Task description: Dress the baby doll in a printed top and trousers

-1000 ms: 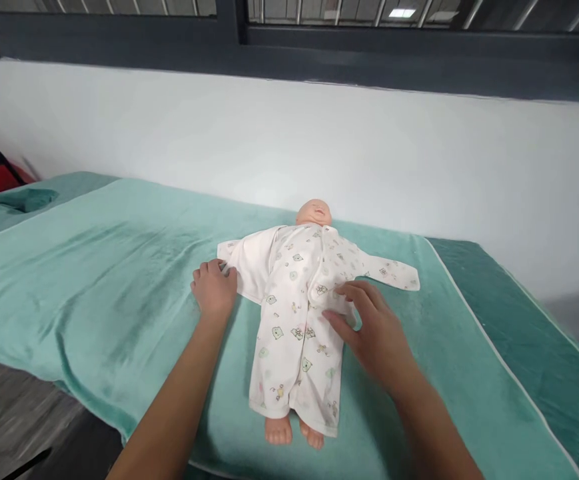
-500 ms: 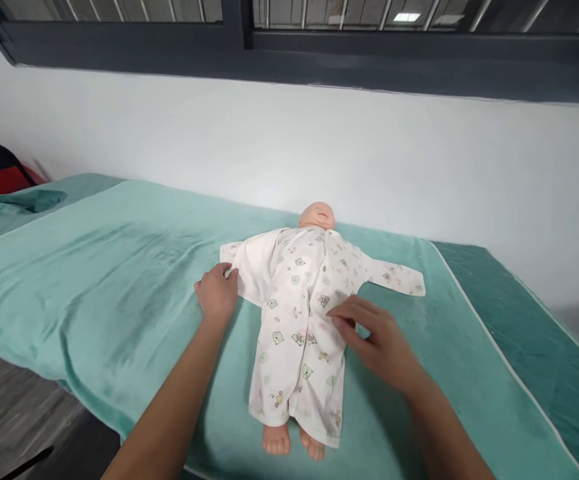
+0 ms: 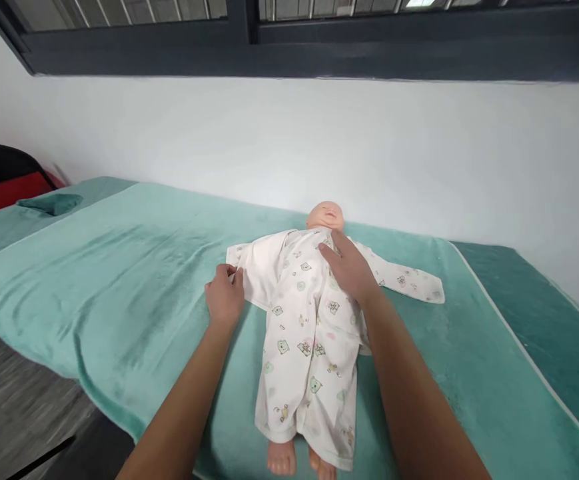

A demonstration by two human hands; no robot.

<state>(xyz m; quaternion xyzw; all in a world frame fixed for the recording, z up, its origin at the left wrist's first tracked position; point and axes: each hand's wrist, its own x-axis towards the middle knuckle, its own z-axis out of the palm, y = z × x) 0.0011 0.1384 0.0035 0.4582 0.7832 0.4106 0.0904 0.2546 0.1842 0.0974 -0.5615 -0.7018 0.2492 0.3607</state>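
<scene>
left hand [image 3: 225, 298]: fingers are curling in, pinching the cuff of the sleeve [image 3: 256, 263].
right hand [image 3: 350, 268]: fingers are lying flat and open on the chest of the doll [image 3: 325, 215], gripping nothing.
doll: is lying face-up in a romper [image 3: 309, 333] on the teal towel [image 3: 119, 267].

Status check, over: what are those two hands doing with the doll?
Left hand pinching romper sleeve edge. Right hand flat on doll chest. Doll on its back on green towel. No obstruction seen.

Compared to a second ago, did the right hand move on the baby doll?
Yes. The right hand went up the doll, from tummy to chest, nearer its head.
</scene>
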